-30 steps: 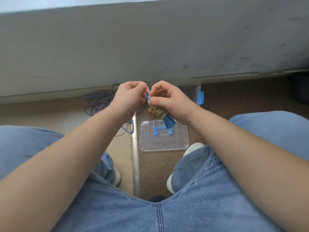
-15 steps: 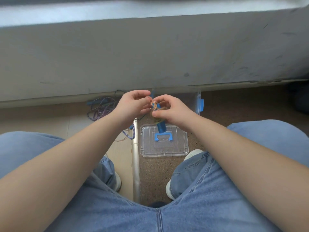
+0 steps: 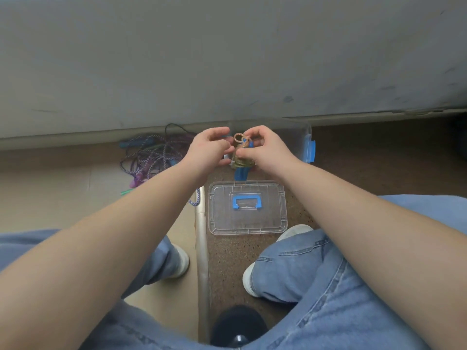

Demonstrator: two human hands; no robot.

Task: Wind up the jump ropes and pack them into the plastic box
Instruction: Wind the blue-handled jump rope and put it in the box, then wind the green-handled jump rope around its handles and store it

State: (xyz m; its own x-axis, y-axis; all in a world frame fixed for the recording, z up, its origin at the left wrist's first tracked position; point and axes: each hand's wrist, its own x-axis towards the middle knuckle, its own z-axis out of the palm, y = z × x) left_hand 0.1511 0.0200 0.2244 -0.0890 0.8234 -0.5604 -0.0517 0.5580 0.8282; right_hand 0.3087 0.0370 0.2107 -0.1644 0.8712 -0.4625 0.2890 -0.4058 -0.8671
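a grey wall [image 3: 227, 59] fills the top of the view, and below it the floor [image 3: 63, 193] runs between the seated person's knees. the clear plastic box [image 3: 304, 133] with its blue latch stands open on the floor against the wall, mostly hidden behind the hands. its lid [image 3: 275, 218] lies flat nearer the person, just in front of the box. to the left, a loose heap of purple ropes [image 3: 154, 155] sprawls on the floor, not yet wound.

the left hand [image 3: 209, 150] and right hand [image 3: 265, 150] meet above the box's near edge, both closed on the wound jump rope [image 3: 240, 160]. the left hand's curled fingers grip its left side, while the right hand pinches a small cord loop at the top and its thumb presses the coils. one blue handle [image 3: 241, 174] pokes out below.

the bundle looks light, soft and springy, so the coils will probably loosen if the grip eases before the end is tucked. the safest hold is likely round the middle of the wraps, squeezing cord against the stiff handles, and then lowering it into the box as one piece.
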